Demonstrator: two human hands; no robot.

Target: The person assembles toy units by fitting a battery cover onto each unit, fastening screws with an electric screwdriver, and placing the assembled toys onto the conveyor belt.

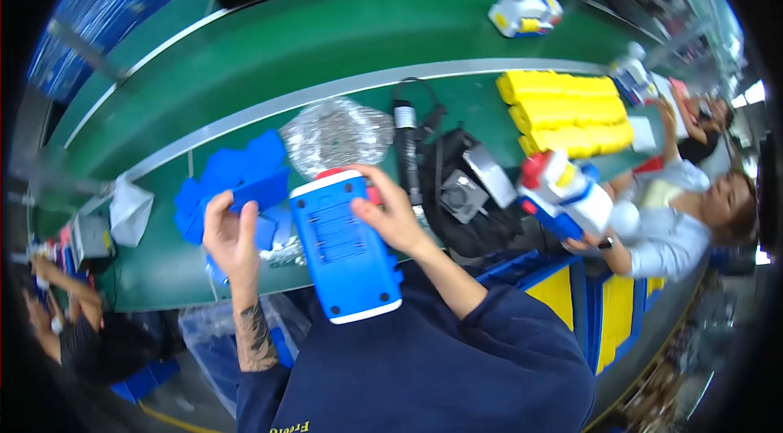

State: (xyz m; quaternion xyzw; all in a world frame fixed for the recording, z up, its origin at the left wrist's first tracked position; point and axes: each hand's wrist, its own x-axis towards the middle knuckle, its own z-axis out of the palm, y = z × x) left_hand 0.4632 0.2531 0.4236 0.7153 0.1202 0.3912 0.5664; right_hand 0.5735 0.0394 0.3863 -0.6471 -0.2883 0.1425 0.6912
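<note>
My right hand grips the upper right side of a blue plastic toy body with white ends and a red part at its top. Its underside faces me, with a ribbed rectangular panel and dark round spots near the corners. To the left of it, my left hand is raised with thumb and fingers apart, holding nothing. Just behind that hand lie several blue plastic pieces on the green bench. Beyond the toy body rests a crumpled silvery clear plastic bag.
On the bench's right side are a black bag, a black cylindrical tool and stacked yellow parts. A co-worker at right holds a white-and-blue toy. Another toy stands on the green conveyor.
</note>
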